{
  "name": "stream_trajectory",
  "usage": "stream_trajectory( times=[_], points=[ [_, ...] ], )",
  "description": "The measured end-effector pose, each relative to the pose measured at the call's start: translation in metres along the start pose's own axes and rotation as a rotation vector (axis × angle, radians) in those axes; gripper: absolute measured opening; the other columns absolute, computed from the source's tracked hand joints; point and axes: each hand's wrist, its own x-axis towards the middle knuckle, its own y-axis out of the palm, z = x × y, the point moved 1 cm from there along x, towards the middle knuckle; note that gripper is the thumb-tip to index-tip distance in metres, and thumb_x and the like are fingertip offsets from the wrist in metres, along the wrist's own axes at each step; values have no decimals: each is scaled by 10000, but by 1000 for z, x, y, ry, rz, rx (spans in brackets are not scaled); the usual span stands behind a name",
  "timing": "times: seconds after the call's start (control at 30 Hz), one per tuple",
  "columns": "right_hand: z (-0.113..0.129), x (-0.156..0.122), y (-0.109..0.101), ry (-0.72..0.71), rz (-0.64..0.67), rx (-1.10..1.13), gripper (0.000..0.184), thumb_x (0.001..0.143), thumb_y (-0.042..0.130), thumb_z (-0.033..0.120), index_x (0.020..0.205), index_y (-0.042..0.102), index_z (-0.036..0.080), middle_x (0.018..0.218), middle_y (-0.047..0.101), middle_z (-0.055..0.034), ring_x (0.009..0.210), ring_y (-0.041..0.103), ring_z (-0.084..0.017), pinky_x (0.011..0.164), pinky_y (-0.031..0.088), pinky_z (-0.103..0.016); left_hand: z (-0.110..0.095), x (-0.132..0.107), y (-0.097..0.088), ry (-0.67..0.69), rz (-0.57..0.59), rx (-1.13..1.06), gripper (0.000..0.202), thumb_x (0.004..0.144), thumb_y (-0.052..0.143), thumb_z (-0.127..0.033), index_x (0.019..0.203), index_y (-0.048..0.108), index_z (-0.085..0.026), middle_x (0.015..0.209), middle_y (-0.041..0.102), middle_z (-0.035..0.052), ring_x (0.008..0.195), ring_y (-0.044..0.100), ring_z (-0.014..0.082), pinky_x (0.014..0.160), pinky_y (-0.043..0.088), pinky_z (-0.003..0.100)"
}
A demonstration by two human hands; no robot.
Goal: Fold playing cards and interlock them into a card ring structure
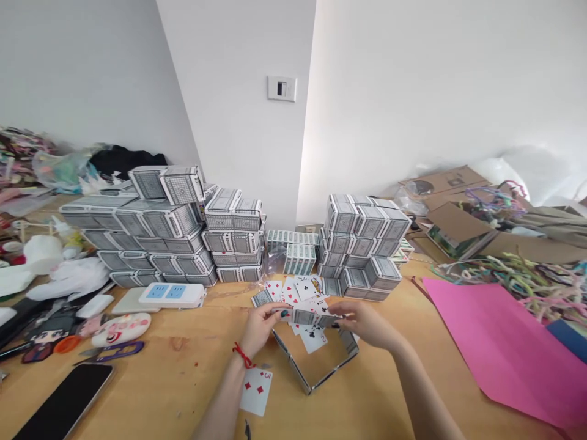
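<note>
A four-sided frame of folded playing cards stands on the table, grey patterned backs showing on its far wall. My left hand, with a red cord at the wrist, pinches the left end of that far wall. At the right end of the same wall, my right hand grips with bent fingers. Loose playing cards lie face up just behind the frame, and some reach inside it. A three of diamonds rests beside my left forearm.
Stacked card boxes rise at the back left, with another stack at the back right. A power strip, a utility knife and a phone lie to the left. Pink paper and tangled cords occupy the right.
</note>
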Motion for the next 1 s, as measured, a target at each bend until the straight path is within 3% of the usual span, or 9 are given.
stream_trajectory(
  times=[0.2,0.3,0.4,0.6,0.77,0.87,1.0],
  points=[
    [4,-4,39,0,-119,-32,289,756,387,107,866,638,199,899,670,-27,866,592,-176,781,425,-271,-7,-1,1,-50,9,-24,149,709,583,-246,789,685,-172,848,703,69,802,625,200,768,472,327],
    [5,1,41,15,-99,-38,279,732,397,95,848,630,196,898,665,-28,860,591,-178,768,422,-268,-6,-1,3,-99,51,-83,182,675,629,-257,829,650,-162,836,688,63,781,617,194,741,471,319],
    [3,7,39,25,-93,-30,260,715,412,96,816,631,193,876,666,-29,845,591,-179,752,420,-263,-3,-3,6,-115,117,-166,340,623,685,-227,943,588,-168,888,667,59,822,610,194,756,464,317],
    [5,15,45,-4,-79,6,235,634,471,66,752,631,191,772,648,-7,739,581,-157,659,422,-227,1,-5,12,-72,7,-24,378,577,711,-199,916,543,-191,880,635,31,838,588,193,800,431,335],
    [17,16,56,-109,-21,10,240,610,499,27,713,632,198,763,636,12,753,576,-140,700,419,-218,1,-3,15,-19,35,50,338,593,686,-171,883,514,-192,808,606,-2,788,572,172,772,432,316],
    [19,15,57,-81,-137,-69,260,590,555,43,786,626,197,824,629,-4,801,568,-159,732,419,-242,-1,-2,14,-3,61,49,324,608,680,-178,880,505,-192,804,594,-5,779,565,165,761,434,304],
    [8,14,54,78,-342,-100,452,576,629,104,1008,553,212,931,622,-34,870,575,-199,777,430,-300,-4,-2,14,-14,9,58,311,614,686,-211,873,514,-192,854,596,11,818,565,175,776,436,307]
  ],
)
